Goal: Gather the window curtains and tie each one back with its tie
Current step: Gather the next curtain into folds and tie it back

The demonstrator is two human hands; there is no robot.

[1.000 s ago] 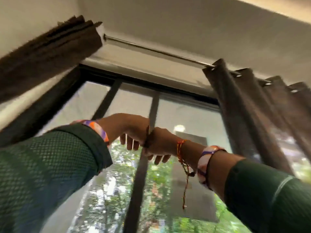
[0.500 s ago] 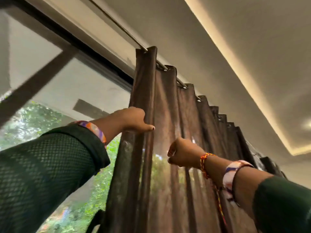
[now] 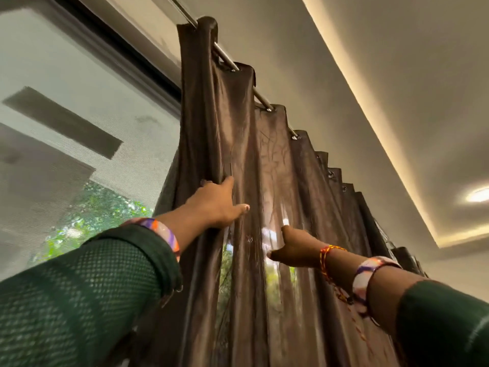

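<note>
The person is now working on the brown curtain [image 3: 248, 160] at the right side of the window [image 3: 79, 107], where a second ago both hands were meeting in front of the bare glass with this curtain off to the side. Half a second ago both hands were curled into fists at the cloth; now they are reaching flatter into it.

The left hand [image 3: 214, 205] is pressing against the leading folds, its fingers [image 3: 227, 182] stretched upward along a pleat and the thumb spread out to the right; some fingertips are hiding behind the fold, so whether they are hooking the edge cannot be told. The right hand [image 3: 293, 250] is lying lower and to the right, thumb pointing up, its other fingers sunk into or behind the cloth, so a grip there cannot be told either.

The curtain is hanging by its rings from the metal rod [image 3: 230, 62] under the ceiling [image 3: 370, 75], still spread in loose pleats that are running away to the right. No tie is showing anywhere in view.

Judging from this, the gathering of this curtain is only beginning: the pleats are waiting to be pushed together along the rod, and the tying is not yet started.
</note>
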